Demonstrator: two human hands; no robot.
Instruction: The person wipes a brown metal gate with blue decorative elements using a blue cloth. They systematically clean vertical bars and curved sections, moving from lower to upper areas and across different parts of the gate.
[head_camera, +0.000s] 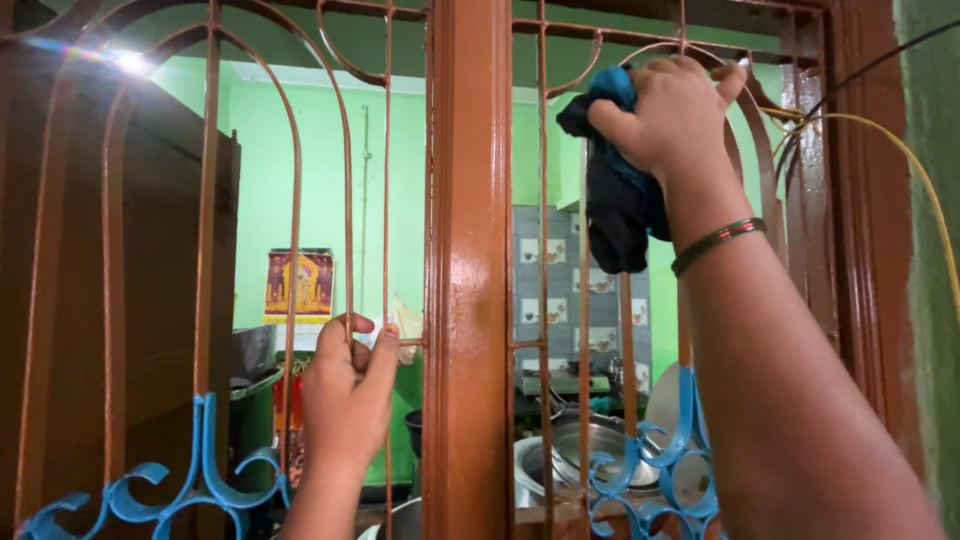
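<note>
**A:** From the head camera, what is the right hand (675, 115) doing?

**B:** It is raised high against the brown window grille (545, 200). Its fingers (700, 72) are curled closed, bunching a dark cloth (620, 200) with a blue patch against the curved bars. Most of the cloth hangs below the fingers and to their left, draping down along a vertical bar. A thin bangle (718, 240) sits on the wrist just beneath the hand.

**B:** And the left hand (348, 395)?

**A:** Lower down, on the other side of the thick wooden post (467, 280). Its fingers (385, 360) are wrapped shut around a thin vertical bar (387, 200) of the grille, thumb on the near side. Nothing else is in that grip.

**A:** What lies around the fingers?

**B:** Below both hands the grille ends in blue scrollwork (160, 480). To the right of the right hand's fingers, a yellow cable (925, 180) and a black cable (880, 60) run along the frame beside a green wall.

**A:** And beyond the bars?

**B:** A room with light green walls. Past the left fingers hangs a calendar picture (298, 285), with a dark bin (255, 390) under it. Well below the right fingers, steel pots (580, 445) sit on a counter (560, 385), in front of patterned tiles (600, 285). A dark wooden shutter (150, 260) stands open far left of the left hand.
</note>
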